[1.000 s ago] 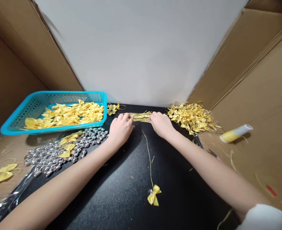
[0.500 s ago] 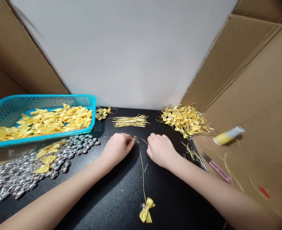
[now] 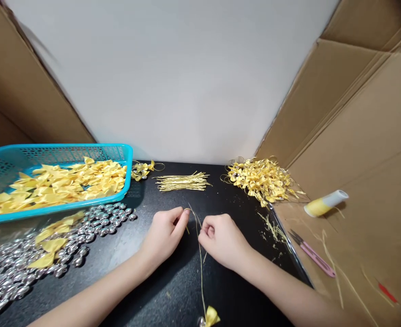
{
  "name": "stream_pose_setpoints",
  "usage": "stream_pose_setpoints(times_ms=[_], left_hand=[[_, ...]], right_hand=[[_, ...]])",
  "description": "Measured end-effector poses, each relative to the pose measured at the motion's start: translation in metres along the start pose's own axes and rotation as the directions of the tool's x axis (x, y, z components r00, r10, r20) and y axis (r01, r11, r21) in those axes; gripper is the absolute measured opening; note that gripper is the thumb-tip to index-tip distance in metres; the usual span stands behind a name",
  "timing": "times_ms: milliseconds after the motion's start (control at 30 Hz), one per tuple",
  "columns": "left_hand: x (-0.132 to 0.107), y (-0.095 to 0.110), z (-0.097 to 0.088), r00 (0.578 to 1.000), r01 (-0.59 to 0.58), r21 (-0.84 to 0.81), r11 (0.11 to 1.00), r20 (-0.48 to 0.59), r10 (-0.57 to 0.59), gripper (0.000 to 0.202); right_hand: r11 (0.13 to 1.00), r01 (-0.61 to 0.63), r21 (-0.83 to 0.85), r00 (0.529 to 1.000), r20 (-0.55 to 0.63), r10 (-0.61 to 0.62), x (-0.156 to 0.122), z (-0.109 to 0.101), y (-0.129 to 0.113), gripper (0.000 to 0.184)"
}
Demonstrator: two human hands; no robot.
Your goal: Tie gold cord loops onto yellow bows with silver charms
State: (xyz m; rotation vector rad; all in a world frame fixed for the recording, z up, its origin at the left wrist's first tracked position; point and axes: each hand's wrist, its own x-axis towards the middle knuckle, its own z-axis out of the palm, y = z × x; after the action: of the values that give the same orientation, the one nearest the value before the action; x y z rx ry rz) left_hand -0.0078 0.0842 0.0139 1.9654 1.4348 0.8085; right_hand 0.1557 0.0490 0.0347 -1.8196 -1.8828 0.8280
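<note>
Right hand (image 3: 224, 243) brought closer to left hand (image 3: 164, 236) over black tabletop (image 3: 144, 304)

Compared with half a second ago, the gap between the hands has been narrowed, and the yellow ribbon bow (image 3: 212, 315) is now partly lost at the bottom edge. A short golden cord (image 3: 187, 230) is clamped between thumb and forefinger of the left hand, above the middle of the tabletop, with a free end hanging below the pinch. On the right hand the fingers are curled in; whether a strand is gripped by them cannot be told. Just beside those fingertips, a long thin cord (image 3: 201, 268) is stretched down to the bow and a silver bead (image 3: 201, 322).

The short cord is judged to be very light, thin and bendable, a little springy, and perhaps slick; it is probably best taken near an end, between fingertip pads.

Beyond the hands, a bundle of gold cords (image 3: 183, 182) is laid crosswise. At the left, bows are held in a blue basket (image 3: 128, 181), with silver beads (image 3: 23, 272) spread in front. At the right, pink-handled snips (image 3: 314, 259) are seen.

Much of the short cord is hidden by fingers. Where it is crossed by the long one, the two are hard to separate; any knot is too small to be made out.
</note>
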Motion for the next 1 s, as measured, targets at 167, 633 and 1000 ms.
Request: stream_pose_setpoints(times_ms=[167, 633, 1000], left_hand=[[-0.005, -0.002, 0.008, 0.988, 0.1, -0.327, 0.94, -0.081, -0.134, 0.039], [-0.005, -0.005, 0.013, 0.953, 0.23, -0.706, 0.669, 0.026, -0.3, 0.026], [-0.006, -0.005, 0.019, 0.953, 0.238, -0.743, 0.626, 0.056, -0.296, 0.027]], right_hand=[[0.699, -0.086, 0.709, 0.986, -0.042, 0.164, 0.006, 0.019, 0.001, 0.01], [0.144, -0.159, 0.977, 0.938, 0.104, 0.331, 0.001, 0.035, -0.016, 0.039], [0.148, -0.119, 0.982, 0.957, 0.074, 0.281, 0.004, 0.046, -0.007, 0.027]])
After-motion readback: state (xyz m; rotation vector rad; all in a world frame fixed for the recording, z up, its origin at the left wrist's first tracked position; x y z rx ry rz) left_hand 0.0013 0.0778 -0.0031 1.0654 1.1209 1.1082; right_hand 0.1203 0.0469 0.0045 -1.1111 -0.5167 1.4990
